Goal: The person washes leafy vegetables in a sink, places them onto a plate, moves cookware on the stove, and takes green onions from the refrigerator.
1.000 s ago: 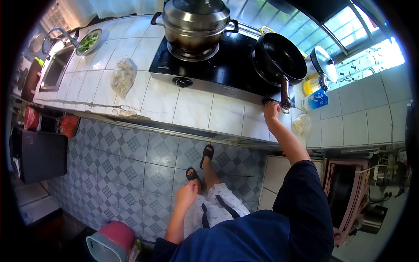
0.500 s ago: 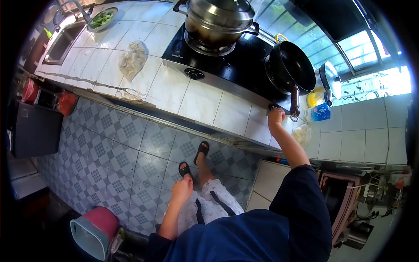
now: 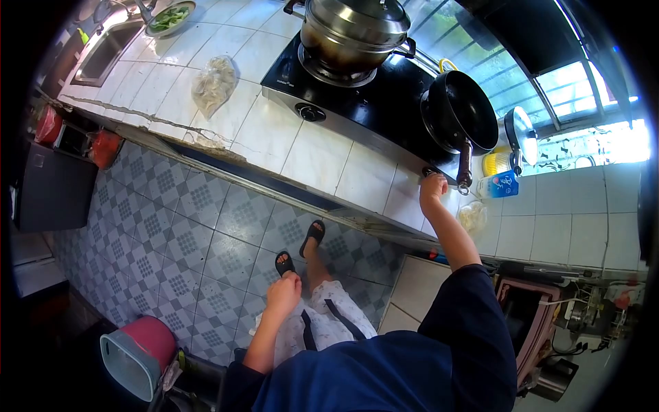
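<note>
My right hand point(image 3: 433, 190) is closed on the right stove knob point(image 3: 429, 171) at the front edge of the black gas stove point(image 3: 384, 117). Just above and to the right of it, the brown handle of a black wok point(image 3: 470, 113) points toward me. My left hand point(image 3: 283, 291) hangs low over the floor near my thigh, fingers curled; whether anything is inside cannot be made out. On the left burner stands a lidded steel pot point(image 3: 353, 34). The left knob point(image 3: 310, 112) is untouched.
A bag point(image 3: 214, 86) and a plate of greens point(image 3: 169, 19) lie on the tiled counter, left of the stove, near the sink point(image 3: 110, 51). A blue-white carton point(image 3: 499, 185), a pan lid point(image 3: 522, 134) and another bag point(image 3: 473, 218) are at right. A pink bin point(image 3: 141, 353) stands on the floor.
The camera view has shifted, so the stove and counter appear further right. My right hand stays at the right knob. My left hand stays low and curled.
</note>
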The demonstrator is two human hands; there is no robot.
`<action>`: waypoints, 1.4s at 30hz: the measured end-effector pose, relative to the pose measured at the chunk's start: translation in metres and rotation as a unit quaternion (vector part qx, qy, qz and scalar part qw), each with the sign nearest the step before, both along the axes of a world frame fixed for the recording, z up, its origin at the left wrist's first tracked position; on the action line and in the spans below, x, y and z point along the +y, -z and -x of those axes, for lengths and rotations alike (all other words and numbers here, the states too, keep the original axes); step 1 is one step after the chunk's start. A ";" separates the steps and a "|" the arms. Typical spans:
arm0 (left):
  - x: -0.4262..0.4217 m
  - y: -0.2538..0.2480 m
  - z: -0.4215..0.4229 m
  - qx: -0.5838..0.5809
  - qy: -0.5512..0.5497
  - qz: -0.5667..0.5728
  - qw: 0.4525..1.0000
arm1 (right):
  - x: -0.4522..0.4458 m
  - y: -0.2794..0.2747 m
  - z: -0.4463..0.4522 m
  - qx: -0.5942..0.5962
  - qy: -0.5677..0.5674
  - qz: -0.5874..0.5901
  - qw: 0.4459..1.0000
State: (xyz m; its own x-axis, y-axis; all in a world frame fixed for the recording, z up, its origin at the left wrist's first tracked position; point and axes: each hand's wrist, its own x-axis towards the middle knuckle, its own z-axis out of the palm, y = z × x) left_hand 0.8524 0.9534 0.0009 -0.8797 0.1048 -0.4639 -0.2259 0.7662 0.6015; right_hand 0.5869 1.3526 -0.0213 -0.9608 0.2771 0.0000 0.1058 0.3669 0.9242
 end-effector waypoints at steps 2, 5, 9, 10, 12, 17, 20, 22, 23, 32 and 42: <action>0.000 -0.001 -0.001 0.001 0.001 0.001 1.000 | -0.001 -0.001 0.000 0.001 -0.002 -0.003 1.000; -0.002 -0.002 -0.004 0.004 -0.001 -0.001 1.000 | -0.001 0.001 -0.001 0.006 0.002 -0.009 1.000; -0.006 -0.001 -0.008 0.003 -0.001 0.004 1.000 | -0.008 -0.001 0.001 0.000 0.030 -0.020 0.999; -0.007 -0.001 -0.009 0.002 -0.003 0.004 1.000 | -0.008 0.000 0.002 -0.001 0.028 -0.021 0.999; -0.010 -0.002 -0.012 0.042 -0.033 -0.027 0.998 | -0.010 -0.001 0.003 0.011 0.042 -0.012 0.999; -0.018 -0.001 -0.018 0.054 -0.050 -0.023 0.997 | -0.010 -0.002 0.003 0.016 0.045 0.023 0.999; -0.024 0.002 -0.023 0.055 -0.058 -0.019 0.997 | -0.003 -0.003 0.004 0.020 0.047 0.066 0.997; -0.027 -0.002 -0.024 0.056 -0.069 -0.025 0.996 | -0.007 -0.012 0.001 0.021 0.047 0.093 0.994; -0.029 -0.005 -0.025 0.058 -0.076 -0.022 0.995 | -0.007 -0.018 0.000 0.006 0.075 0.128 0.989; -0.046 0.001 -0.037 0.079 -0.096 -0.049 0.991 | -0.057 -0.030 -0.098 0.126 -0.070 0.341 0.929; -0.064 0.007 -0.052 0.130 -0.116 -0.069 0.982 | -0.078 -0.021 -0.264 -0.114 0.138 0.461 0.869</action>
